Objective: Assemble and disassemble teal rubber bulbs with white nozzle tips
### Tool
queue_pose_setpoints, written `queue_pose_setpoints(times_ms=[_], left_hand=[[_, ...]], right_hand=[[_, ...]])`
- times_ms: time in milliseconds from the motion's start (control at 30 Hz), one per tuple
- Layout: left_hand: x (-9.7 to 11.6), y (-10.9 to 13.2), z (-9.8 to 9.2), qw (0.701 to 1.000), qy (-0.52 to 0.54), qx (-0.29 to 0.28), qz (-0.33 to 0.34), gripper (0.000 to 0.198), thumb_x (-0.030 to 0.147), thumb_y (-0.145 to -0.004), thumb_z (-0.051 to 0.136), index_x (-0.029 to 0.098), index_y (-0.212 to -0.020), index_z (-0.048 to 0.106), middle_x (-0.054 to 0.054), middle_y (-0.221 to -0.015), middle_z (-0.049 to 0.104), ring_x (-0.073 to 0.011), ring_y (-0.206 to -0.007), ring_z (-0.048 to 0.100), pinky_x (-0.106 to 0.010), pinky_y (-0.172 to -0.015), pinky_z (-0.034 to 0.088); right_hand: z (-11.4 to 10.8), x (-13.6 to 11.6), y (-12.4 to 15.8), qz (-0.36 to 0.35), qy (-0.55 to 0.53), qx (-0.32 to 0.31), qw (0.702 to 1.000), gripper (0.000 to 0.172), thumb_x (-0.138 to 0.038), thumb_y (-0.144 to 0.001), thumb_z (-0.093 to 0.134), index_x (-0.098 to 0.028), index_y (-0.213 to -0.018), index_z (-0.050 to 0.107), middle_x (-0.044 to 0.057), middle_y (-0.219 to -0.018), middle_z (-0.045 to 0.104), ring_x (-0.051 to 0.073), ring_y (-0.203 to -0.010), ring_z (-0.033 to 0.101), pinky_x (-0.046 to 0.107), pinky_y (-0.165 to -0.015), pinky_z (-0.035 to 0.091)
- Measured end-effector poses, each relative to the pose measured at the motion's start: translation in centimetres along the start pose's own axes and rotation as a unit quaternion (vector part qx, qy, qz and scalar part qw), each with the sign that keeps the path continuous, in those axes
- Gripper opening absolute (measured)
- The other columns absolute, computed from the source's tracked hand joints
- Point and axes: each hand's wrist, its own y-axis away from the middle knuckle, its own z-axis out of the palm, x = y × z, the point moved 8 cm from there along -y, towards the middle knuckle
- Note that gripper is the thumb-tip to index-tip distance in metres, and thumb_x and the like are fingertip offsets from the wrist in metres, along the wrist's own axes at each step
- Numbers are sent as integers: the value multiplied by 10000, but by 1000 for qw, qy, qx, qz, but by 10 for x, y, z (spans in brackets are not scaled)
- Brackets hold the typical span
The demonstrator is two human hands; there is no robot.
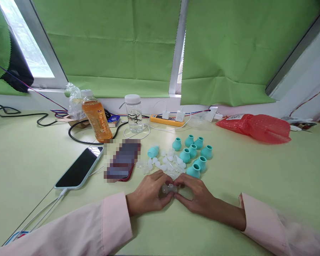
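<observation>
Between my two hands is a small clear plastic tube-like piece (168,188), close above the table. My left hand (150,192) pinches it from the left with thumb and forefinger. From the right, the thumb and fingertips of my right hand (198,195) close on its other end. Just beyond my fingers lies a loose pile of small translucent white and clear plastic parts (164,161). Several turquoise rubber bulbs (193,170) stand behind and to the right of that pile, mostly with their openings up. One turquoise bulb (153,152) lies on its side at the pile's left.
Left of the parts lie a pixelated phone (124,160) with a red edge and a charging phone (80,167). Behind stand an orange drink bottle (97,119), a clear jar (134,115) and an orange power strip (168,121). A red plastic bag (256,128) lies back right.
</observation>
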Motion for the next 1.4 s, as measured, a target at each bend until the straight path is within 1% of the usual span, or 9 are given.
queue_pose_setpoints(times_ms=[333, 500, 600, 733, 833, 967, 1067, 1233, 1400], left_hand=[[9, 0, 2, 997, -1, -5, 74, 82, 165, -719, 463, 154, -771, 525, -42, -700, 551, -145, -694, 485, -247, -602, 408], [7, 1, 8, 997, -20, -43, 57, 100, 160, -685, 470, 160, -782, 494, -42, -738, 548, -160, -735, 481, -258, -623, 417], [6, 2, 6, 998, -26, -30, 48, 100, 163, -677, 466, 162, -776, 483, -47, -737, 539, -169, -740, 474, -262, -604, 418], [8, 2, -7, 998, -38, 32, 42, 282, 126, -747, 431, 155, -1027, 420, -63, -837, 538, -176, -808, 435, -297, -687, 414], [8, 1, -12, 996, -58, 49, 37, 379, 97, -794, 381, 173, -1162, 325, -75, -946, 509, -178, -858, 395, -332, -766, 388], [4, 1, -12, 996, -70, 53, 17, 301, 95, -809, 360, 190, -1092, 400, -79, -1005, 467, -186, -895, 375, -345, -784, 374], [2, 1, -11, 998, -35, 59, 15, 259, 106, -811, 369, 184, -1057, 396, -72, -983, 453, -172, -906, 390, -321, -786, 385], [0, 1, -7, 999, 5, 42, 0, 365, 120, -820, 349, 179, -1175, 287, -80, -971, 416, -153, -904, 424, -294, -781, 408], [-3, 2, -15, 994, 61, 85, -28, 212, 156, -797, 403, 183, -1008, 406, -59, -917, 440, -133, -819, 467, -275, -719, 429]], right_hand=[[0, 3, 3, 16, 6, 10, 1000, 210, -166, -695, 546, -195, -879, 449, 19, -774, 559, 131, -703, 535, 240, -612, 461], [-1, -4, 2, -4, 19, 9, 1000, 202, -189, -703, 528, -191, -894, 462, 30, -769, 567, 145, -710, 545, 258, -612, 462], [-11, -10, 1, -19, 43, 40, 998, 276, -202, -682, 548, -187, -942, 455, 38, -792, 574, 157, -728, 545, 283, -634, 458], [-38, -19, 1, -85, 133, 126, 979, 319, -180, -650, 584, -199, -945, 467, 55, -840, 573, 182, -759, 526, 332, -657, 433], [-52, -16, -2, -82, 244, 161, 953, 248, -217, -664, 581, -207, -904, 518, 69, -875, 562, 203, -772, 497, 344, -644, 403], [-53, -4, -10, -27, 380, 116, 917, 201, -266, -697, 549, -189, -883, 560, 76, -868, 587, 243, -785, 470, 377, -644, 333], [-45, 0, -13, -20, 423, 64, 904, 161, -237, -721, 520, -171, -860, 565, 72, -787, 599, 232, -732, 473, 386, -629, 314], [-36, -8, -7, -95, 337, 69, 934, 167, -134, -739, 498, -183, -896, 521, 41, -763, 605, 189, -694, 485, 372, -652, 370], [-38, -18, -1, -137, 185, 106, 967, 289, -95, -737, 501, -209, -998, 449, 26, -757, 588, 156, -671, 525, 323, -636, 441]])
